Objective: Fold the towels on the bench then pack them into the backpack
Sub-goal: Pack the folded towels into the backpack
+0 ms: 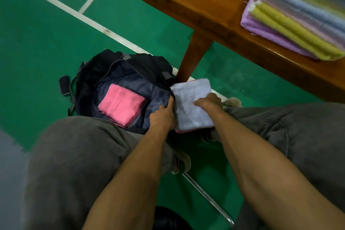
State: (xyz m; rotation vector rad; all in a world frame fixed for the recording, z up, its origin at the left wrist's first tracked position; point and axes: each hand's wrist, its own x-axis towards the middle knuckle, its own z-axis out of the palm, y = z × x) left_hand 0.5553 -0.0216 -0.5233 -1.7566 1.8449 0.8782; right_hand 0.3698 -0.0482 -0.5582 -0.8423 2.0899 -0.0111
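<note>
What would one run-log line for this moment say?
left hand: grips backpack rim | right hand: holds light blue towel | in bag: pink towel | bench: folded stack

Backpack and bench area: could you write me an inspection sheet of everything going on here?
Surface: green court floor with white lines; wooden bench at upper right.
Job's things: dark backpack lies open on the floor with a folded pink towel inside; a folded light blue towel is at its opening, with a pink edge showing beneath; a stack of folded towels waits on the bench.
Clutter: nothing seen.
Hands: left hand grips the backpack's rim; right hand holds the light blue towel.
Cables: nothing seen.
Surroundings: the person's grey trousers, shoes, and a metal tube below.
</note>
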